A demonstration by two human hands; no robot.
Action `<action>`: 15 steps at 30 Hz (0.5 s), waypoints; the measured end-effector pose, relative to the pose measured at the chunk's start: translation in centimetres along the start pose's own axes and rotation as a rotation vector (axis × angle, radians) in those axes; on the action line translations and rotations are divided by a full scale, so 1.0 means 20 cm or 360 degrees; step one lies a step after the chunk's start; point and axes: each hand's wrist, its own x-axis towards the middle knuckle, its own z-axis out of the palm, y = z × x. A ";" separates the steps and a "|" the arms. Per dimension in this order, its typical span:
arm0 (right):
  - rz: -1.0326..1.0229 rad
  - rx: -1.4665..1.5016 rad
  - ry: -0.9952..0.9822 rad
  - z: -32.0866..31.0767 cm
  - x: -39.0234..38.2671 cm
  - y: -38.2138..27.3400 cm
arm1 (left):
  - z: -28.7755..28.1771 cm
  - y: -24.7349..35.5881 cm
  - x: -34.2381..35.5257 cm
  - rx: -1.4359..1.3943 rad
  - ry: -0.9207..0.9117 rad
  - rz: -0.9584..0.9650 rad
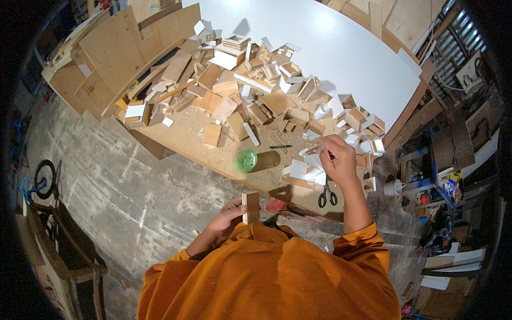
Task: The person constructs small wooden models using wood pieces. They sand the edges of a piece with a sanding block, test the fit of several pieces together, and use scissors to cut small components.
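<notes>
Close to my body, my left hand (228,217) is closed around a small wooden block (251,207), which stands upright with layered edges. My right hand (338,159) is raised over the near right part of the workbench (213,164), its fingers drawn together in a pinch. What they hold, if anything, I cannot make out. Below that hand lie white panel pieces (305,172) and scissors with dark handles (327,198). Left of it are a green, see-through container (247,160) and a thin dark green stick (281,146) resembling a pen.
Wooden offcuts and small model houses (204,32) crowd the bench beside a large white board (330,42). Plywood sheets (114,58) lean at the far left. A bicycle wheel (45,179) and a wooden frame (58,256) stand left; a white bucket (393,188) sits right.
</notes>
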 end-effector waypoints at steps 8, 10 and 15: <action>0.0050 0.0079 0.0125 0.00 0.00 0.03 | 0.00 -0.03 0.03 -0.0064 0.0002 0.0007; 0.0115 0.0047 0.0181 0.01 0.01 0.04 | 0.01 -0.02 0.03 -0.0077 -0.0001 -0.0011; 0.0134 -0.0030 0.0253 0.02 0.01 0.05 | 0.07 0.00 0.02 -0.0207 0.0085 -0.0072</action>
